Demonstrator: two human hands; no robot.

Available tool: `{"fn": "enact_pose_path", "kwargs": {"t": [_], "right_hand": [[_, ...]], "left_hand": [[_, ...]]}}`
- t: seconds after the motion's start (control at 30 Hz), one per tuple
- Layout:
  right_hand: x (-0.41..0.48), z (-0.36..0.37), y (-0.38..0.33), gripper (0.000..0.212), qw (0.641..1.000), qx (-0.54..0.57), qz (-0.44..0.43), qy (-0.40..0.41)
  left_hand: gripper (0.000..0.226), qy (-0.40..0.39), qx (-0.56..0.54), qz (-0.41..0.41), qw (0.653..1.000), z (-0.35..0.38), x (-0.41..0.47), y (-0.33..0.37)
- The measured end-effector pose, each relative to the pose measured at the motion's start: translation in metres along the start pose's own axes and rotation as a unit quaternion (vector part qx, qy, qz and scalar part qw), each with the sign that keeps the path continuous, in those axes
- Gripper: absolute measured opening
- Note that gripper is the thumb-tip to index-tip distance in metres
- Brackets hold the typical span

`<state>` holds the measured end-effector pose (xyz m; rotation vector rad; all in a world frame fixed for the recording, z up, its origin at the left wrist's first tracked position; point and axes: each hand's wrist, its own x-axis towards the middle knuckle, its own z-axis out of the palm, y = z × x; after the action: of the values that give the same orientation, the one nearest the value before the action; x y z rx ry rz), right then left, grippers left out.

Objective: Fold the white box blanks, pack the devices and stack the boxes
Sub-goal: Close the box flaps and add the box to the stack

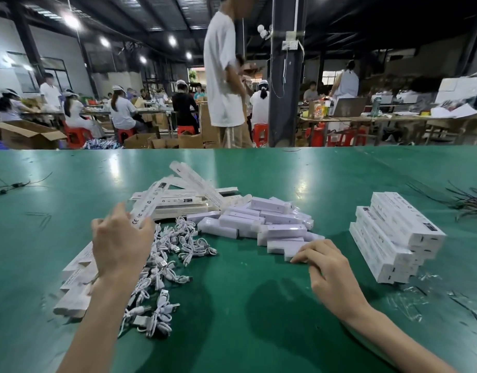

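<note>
Head view: the left hand (121, 243) is raised above the green tabletop (232, 305) and pinches one flat box blank (145, 210) between thumb and fingers (118, 212). The blank slants up and away from the hand. Its face carries a "CE" mark and "RoHS" beside small round symbols, and a dark printed square near its far end. The finer print there is too small to read.

More blanks (189, 189) lie fanned in a loose heap behind it, and their text is blurred. Another row of blanks (73, 286) lies by the left forearm, partly covered by it. One has lettering along its edge that I cannot make out.

The right hand (327, 267) rests low on the tabletop, its fingers (308, 250) curled together over the near end of a white device (292, 255). The thumb is hidden under the palm. That device sits at the front edge of the pile of devices (264, 222), in the middle of the tabletop.

Bundled white cables (168, 254) spread between the two hands, partly hidden by the left arm. To the right stands the stack of boxes (393, 238), each box with a dark label and lines of illegible print. Crumpled clear wrappers (409, 297) lie just in front of the stack. Black ties (468, 201) run off the right edge of the view.
</note>
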<state>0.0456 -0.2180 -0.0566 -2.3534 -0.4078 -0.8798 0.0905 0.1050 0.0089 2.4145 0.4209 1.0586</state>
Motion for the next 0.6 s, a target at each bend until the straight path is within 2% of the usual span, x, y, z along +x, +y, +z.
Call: {"fn": "enact_pose_path", "kwargs": {"t": [0.17,0.43,0.53,0.6], "right_hand": [[0.001,-0.002,-0.002,0.042,0.997,0.063,0.042,-0.006],[0.002,-0.005,-0.007,0.043,0.986,0.131,0.102,-0.013],[0.002,-0.005,-0.009,0.043,0.983,0.144,0.113,-0.014],[0.003,-0.004,-0.009,0.041,0.977,0.168,0.131,-0.021]], "left_hand": [[0.042,0.007,0.05,-0.01,0.999,-0.002,-0.005,0.001],[0.037,0.088,0.097,-0.022,0.991,-0.012,0.004,-0.008],[0.043,0.123,0.056,-0.01,0.991,-0.015,0.007,-0.007],[0.049,0.102,-0.026,0.015,0.994,-0.016,0.002,0.003]]}}
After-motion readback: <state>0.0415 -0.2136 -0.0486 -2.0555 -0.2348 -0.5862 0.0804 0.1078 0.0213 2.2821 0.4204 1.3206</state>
